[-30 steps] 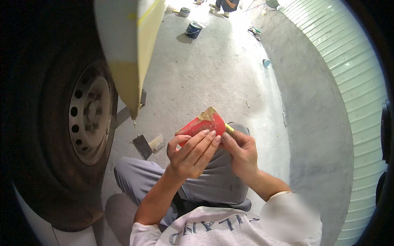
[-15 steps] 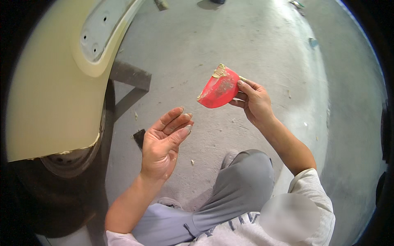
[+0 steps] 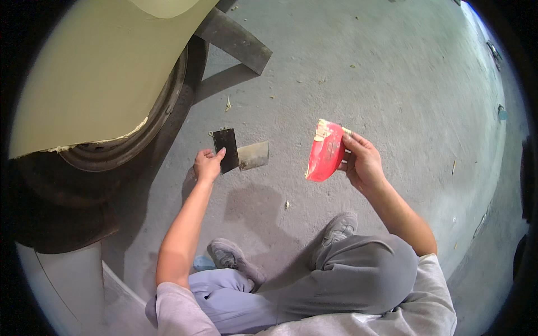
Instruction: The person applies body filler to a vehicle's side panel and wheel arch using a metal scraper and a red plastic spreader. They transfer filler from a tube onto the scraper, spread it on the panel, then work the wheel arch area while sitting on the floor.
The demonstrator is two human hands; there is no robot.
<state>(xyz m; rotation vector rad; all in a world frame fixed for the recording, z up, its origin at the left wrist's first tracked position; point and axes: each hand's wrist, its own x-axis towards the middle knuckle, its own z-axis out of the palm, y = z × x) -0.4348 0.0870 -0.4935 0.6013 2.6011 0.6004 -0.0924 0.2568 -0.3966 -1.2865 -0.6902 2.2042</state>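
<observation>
My right hand [image 3: 364,159] pinches a red, half-round plastic putty spreader [image 3: 327,154] at its right side, thumb in front. Cream putty is smeared on the spreader's top corner and along its left edge. At the left, my left hand [image 3: 208,166] has its thumb on the face of a flat black rectangular putty spreader [image 3: 226,150], gripping it by its left side, low over the floor. Right beside that lies a grey, stained metal scraper blade [image 3: 254,155], partly behind the black one. My left fingers are mostly hidden behind the black spreader.
A cream-coloured body panel [image 3: 95,84] with putty along its lower edge overhangs a wheel [image 3: 120,143] at the left. A grey metal bar [image 3: 234,40] juts out over the concrete floor [image 3: 314,61]. Putty crumbs dot the floor around my shoes [image 3: 231,256].
My left hand, empty before, has reached down and taken hold of the black spreader. My right hand has moved right and slightly down with the red one. The view has shifted.
</observation>
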